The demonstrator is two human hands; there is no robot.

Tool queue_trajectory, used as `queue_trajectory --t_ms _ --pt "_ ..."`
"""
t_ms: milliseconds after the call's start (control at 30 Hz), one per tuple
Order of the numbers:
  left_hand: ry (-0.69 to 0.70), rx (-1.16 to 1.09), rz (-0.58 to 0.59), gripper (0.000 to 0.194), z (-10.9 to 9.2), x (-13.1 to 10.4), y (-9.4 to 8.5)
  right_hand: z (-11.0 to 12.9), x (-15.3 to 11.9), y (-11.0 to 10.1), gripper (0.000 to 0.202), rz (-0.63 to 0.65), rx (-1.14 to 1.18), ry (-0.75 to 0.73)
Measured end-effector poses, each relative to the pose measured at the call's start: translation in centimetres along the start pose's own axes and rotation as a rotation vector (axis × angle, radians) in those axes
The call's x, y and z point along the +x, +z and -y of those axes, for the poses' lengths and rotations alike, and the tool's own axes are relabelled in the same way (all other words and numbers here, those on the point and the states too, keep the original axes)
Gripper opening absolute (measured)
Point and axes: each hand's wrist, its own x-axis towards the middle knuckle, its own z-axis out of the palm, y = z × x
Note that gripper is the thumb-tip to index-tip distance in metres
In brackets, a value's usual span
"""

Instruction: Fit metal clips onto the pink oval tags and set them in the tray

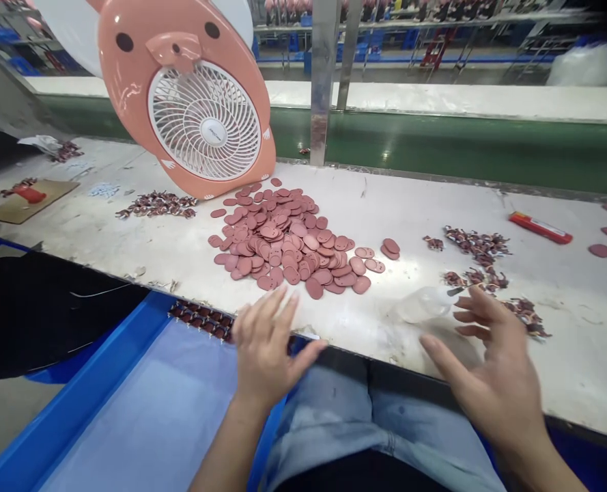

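Note:
My left hand (267,345) is at the front edge of the workbench (344,321), fingers spread and nothing in them. Just beyond its fingertips lies a heap of flat, dull-red oval pieces (283,239), some with small holes. To the right, my right hand (492,369) is open, thumb apart from the fingers. Near its fingertips a translucent squeeze bottle (426,304) with a dark tip lies on its side; whether the fingers touch it I cannot tell. Small dark brown pieces with pale strands (477,246) lie scattered behind and beside that hand.
A pink animal-shaped fan (190,102) leans behind the heap. On the right lies a red box cutter-like stick (541,227). Below the bench edge, a blue bin (129,355) holds rows of dark pieces (201,320). A green conveyor belt (436,147) runs behind a metal post (321,89).

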Motion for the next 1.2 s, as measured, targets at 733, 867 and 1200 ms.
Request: queue_trajectory --t_ms 733,867,1200 --pt "-1.137 -1.566 0.356 0.026 -11.6 -0.5 -3.4 6.6 -2.1 0.7 0.027 0.606 0.898 0.346" --pt "-0.954 -1.775 0.533 0.026 -11.1 -1.0 -2.7 6.4 -2.3 0.3 0.033 0.691 0.976 0.427" --pt "-1.289 -2.032 0.389 0.035 -10.4 -2.2 -2.6 4.1 -2.2 -4.5 0.043 0.596 0.401 0.316"
